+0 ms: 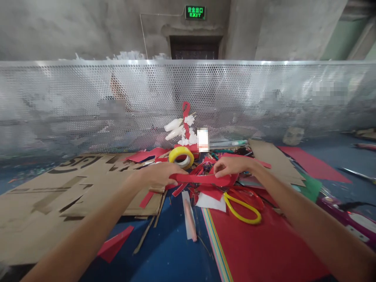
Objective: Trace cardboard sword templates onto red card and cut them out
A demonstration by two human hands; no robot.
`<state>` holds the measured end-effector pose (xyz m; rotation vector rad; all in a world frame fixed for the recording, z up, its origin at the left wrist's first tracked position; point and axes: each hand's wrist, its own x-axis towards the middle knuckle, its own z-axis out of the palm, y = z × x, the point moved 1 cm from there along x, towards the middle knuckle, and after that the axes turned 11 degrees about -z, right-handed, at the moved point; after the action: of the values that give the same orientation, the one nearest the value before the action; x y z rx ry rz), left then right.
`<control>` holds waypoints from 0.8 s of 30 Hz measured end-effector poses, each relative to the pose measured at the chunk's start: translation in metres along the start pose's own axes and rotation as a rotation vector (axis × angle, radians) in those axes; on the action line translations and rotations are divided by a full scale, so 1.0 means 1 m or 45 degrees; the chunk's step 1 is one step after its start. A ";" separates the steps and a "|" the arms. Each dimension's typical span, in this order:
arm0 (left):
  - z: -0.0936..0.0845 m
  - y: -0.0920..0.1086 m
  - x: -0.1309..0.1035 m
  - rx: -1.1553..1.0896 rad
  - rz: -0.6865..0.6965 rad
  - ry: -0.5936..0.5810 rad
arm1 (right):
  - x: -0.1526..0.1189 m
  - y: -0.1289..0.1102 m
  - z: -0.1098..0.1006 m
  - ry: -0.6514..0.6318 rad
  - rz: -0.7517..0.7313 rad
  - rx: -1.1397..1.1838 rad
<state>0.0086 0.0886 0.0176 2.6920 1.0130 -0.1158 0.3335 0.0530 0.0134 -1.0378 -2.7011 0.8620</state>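
Note:
A red paper strip [196, 179] stretches level between my two hands, above the littered middle of the table. My left hand [160, 173] is closed on the strip's left end. Near its right end, my right hand [230, 165] has thumb and fingers pinched on the paper. Just beyond my left hand stands a roll of yellow tape [181, 156]. Scissors with a yellow handle loop [243, 213] and a red loop lie below my right hand, their blades hidden. Under the scissors is a stack of coloured paper [264, 246], red on top.
Flat brown cardboard [96, 188] covers the table's left side. A perforated metal screen [241, 102] closes off the back, with a red and white paper piece [187, 125] before it. A purple tool [349, 219] lies at right. A pinkish stick [189, 217] lies in front.

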 end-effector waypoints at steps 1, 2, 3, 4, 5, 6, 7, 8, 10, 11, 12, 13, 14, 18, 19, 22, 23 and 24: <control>0.000 -0.001 0.000 0.048 -0.007 0.025 | -0.001 0.002 0.000 -0.003 0.003 -0.007; -0.001 0.000 0.000 0.095 -0.017 0.044 | -0.001 0.004 0.000 -0.007 0.006 -0.010; -0.002 0.000 -0.001 0.131 -0.033 0.053 | -0.001 0.006 0.000 -0.009 0.009 -0.009; -0.003 0.001 -0.001 0.150 -0.050 0.052 | -0.002 0.008 0.000 -0.007 0.007 -0.007; -0.004 0.002 -0.001 0.154 -0.059 0.047 | -0.002 0.011 0.001 -0.004 0.004 -0.007; -0.006 0.004 -0.002 0.145 -0.058 0.038 | -0.002 0.013 0.001 -0.003 0.000 -0.009; -0.008 0.004 -0.002 0.123 -0.044 0.030 | -0.002 0.014 0.001 -0.002 -0.005 -0.007; -0.009 0.005 -0.003 0.095 -0.016 0.024 | -0.003 0.015 0.001 -0.002 -0.011 -0.008; -0.011 0.005 -0.002 0.023 0.050 0.012 | -0.003 0.015 0.000 -0.004 -0.022 -0.014; -0.012 0.004 -0.002 -0.019 0.073 0.005 | -0.004 0.014 -0.001 -0.004 -0.025 -0.017; -0.012 0.003 -0.002 -0.060 0.086 -0.001 | -0.004 0.012 -0.002 -0.003 -0.023 -0.021; -0.012 0.001 -0.001 -0.101 0.090 -0.006 | -0.004 0.009 -0.002 -0.005 -0.018 -0.024; -0.012 0.000 -0.001 -0.141 0.085 -0.013 | -0.005 0.007 -0.003 -0.004 -0.009 -0.026; -0.011 -0.003 -0.002 -0.248 0.028 -0.028 | -0.005 0.000 -0.004 0.008 0.011 -0.007; -0.011 -0.003 -0.002 -0.265 0.018 -0.030 | -0.005 0.000 -0.003 0.010 0.011 0.005; -0.011 -0.004 -0.002 -0.289 0.003 -0.042 | -0.004 0.004 -0.003 0.007 0.009 0.024; -0.011 -0.005 -0.001 -0.290 -0.002 -0.047 | -0.004 0.005 -0.002 0.005 0.007 0.028; -0.011 -0.005 -0.001 -0.287 -0.007 -0.049 | -0.004 0.007 -0.002 0.001 0.001 0.034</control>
<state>0.0040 0.0948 0.0271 2.4744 0.9603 -0.0508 0.3416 0.0554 0.0117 -1.0341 -2.6810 0.8953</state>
